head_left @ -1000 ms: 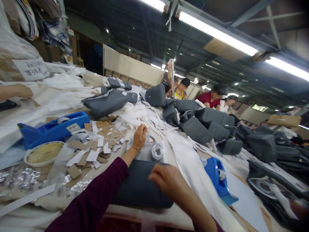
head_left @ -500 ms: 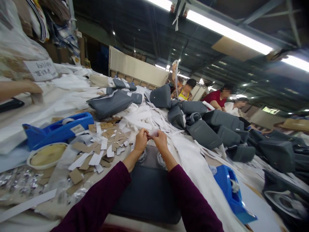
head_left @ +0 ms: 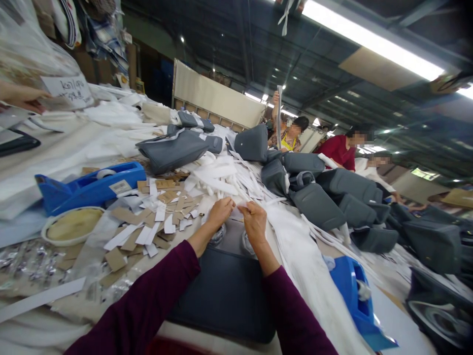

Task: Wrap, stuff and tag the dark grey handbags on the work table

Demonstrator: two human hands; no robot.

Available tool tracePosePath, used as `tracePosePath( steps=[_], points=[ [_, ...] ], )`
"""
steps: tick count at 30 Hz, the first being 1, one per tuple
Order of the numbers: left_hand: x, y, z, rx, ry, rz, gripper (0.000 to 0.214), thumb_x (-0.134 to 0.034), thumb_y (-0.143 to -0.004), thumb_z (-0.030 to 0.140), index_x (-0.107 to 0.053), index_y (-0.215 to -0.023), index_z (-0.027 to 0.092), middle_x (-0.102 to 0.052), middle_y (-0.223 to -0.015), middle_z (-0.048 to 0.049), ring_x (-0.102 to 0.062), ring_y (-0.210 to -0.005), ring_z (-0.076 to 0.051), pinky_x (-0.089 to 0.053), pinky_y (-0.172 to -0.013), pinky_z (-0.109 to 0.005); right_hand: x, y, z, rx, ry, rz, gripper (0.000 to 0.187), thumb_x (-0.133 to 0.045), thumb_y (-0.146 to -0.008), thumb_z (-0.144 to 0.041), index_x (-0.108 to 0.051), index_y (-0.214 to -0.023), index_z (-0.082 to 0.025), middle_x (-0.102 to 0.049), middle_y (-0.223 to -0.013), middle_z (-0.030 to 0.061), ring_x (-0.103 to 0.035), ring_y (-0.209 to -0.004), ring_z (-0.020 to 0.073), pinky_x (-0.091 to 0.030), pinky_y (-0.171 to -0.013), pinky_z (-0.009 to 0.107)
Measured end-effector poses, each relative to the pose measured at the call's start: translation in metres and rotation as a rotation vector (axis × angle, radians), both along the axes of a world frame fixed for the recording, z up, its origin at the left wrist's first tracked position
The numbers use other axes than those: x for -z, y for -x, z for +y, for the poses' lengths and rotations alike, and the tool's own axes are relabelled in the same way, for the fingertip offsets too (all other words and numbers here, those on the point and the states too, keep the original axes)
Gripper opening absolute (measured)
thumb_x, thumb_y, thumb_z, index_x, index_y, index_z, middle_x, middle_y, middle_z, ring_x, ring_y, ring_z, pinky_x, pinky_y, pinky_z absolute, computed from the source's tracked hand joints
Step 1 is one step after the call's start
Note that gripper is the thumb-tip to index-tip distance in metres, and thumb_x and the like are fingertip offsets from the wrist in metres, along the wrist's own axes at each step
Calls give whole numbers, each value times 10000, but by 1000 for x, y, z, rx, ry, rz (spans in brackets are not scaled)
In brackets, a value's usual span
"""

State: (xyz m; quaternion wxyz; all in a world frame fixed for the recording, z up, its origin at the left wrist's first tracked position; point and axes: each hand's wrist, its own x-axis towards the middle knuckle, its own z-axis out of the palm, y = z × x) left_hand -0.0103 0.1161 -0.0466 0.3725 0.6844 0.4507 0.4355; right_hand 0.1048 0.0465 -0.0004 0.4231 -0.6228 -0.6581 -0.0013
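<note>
My left hand [head_left: 220, 212] and my right hand [head_left: 254, 220] meet over the table, fingers pinched together on a small white paper strip [head_left: 235, 207] between them. Both arms wear dark maroon sleeves. Right under the hands lies a dark grey padded bag [head_left: 225, 291] with clear plastic wrap bunched at its far end [head_left: 245, 241]. Left of my left hand is a scatter of white and brown paper tags [head_left: 155, 222].
A blue tape dispenser [head_left: 88, 187] and a round tan dish [head_left: 70, 225] lie at left; another blue dispenser [head_left: 356, 301] sits at right. Grey bags [head_left: 321, 197] and white strips [head_left: 218, 180] pile across the table. Several people work at the far side; another person's hand [head_left: 22, 96] shows at upper left.
My right hand came up from near the bag's front edge to meet my left hand, and both now pinch the white strip. The view has shifted slightly.
</note>
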Motion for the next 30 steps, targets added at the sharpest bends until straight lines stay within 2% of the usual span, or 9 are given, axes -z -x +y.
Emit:
tracePosePath(
  steps=[3,5,8,11,15,20,26,30],
  points=[
    [-4,1,-1,10,-13,87,253,-401,-852,228,-541,-645,186,-557,-613,0,-537,-642,-156,-419,-617,-253,-4,5,-9,27,-85,-107,335,-563,-881,-270,-505,-564,-177,-504,-639,-23,-434,-606,110,-309,-615,248],
    [-6,2,-2,18,-12,131,254,-408,-854,225,-558,-654,184,-599,-658,-13,-561,-686,-166,-426,-645,-260,-7,9,-20,-7,-161,-150,328,-564,-902,-278,-532,-591,-178,-534,-673,-14,-461,-630,112,-325,-624,250],
    [-8,2,-4,57,11,168,249,-398,-874,224,-606,-743,186,-670,-723,-23,-612,-727,-167,-444,-659,-253,-9,14,-48,-143,-261,-207,254,-532,-930,-221,-617,-694,-180,-609,-759,19,-536,-725,131,-380,-681,256],
    [-8,1,-6,112,46,197,269,-357,-905,222,-614,-834,185,-708,-731,-22,-645,-695,-148,-453,-626,-233,-2,18,-83,-284,-291,-299,199,-502,-921,-109,-675,-868,-192,-657,-834,40,-565,-801,153,-416,-735,278],
    [-9,-2,-8,154,51,272,222,-404,-880,195,-624,-850,186,-733,-779,-23,-664,-721,-142,-441,-622,-227,16,21,-122,-431,-250,-390,236,-486,-911,-58,-668,-985,-188,-673,-878,50,-568,-816,166,-435,-731,294],
    [-10,-5,-9,119,-20,399,201,-459,-859,222,-655,-821,205,-738,-814,-34,-656,-795,-191,-422,-660,-279,33,23,-145,-528,-142,-482,211,-460,-936,-96,-644,-1020,-156,-663,-865,62,-567,-824,182,-434,-698,312],
    [-12,-6,-15,75,-57,462,198,-468,-873,227,-663,-841,229,-735,-830,-20,-653,-805,-172,-434,-695,-265,40,27,-155,-504,-89,-572,194,-465,-937,-118,-648,-992,-148,-654,-845,64,-553,-808,194,-432,-657,327],
    [-11,-8,-18,58,-65,462,190,-478,-875,233,-663,-832,224,-733,-829,-27,-657,-820,-185,-447,-729,-272,48,29,-164,-465,-50,-533,217,-464,-937,-113,-648,-1043,-157,-663,-913,79,-564,-870,204,-483,-727,339]
  ],
)
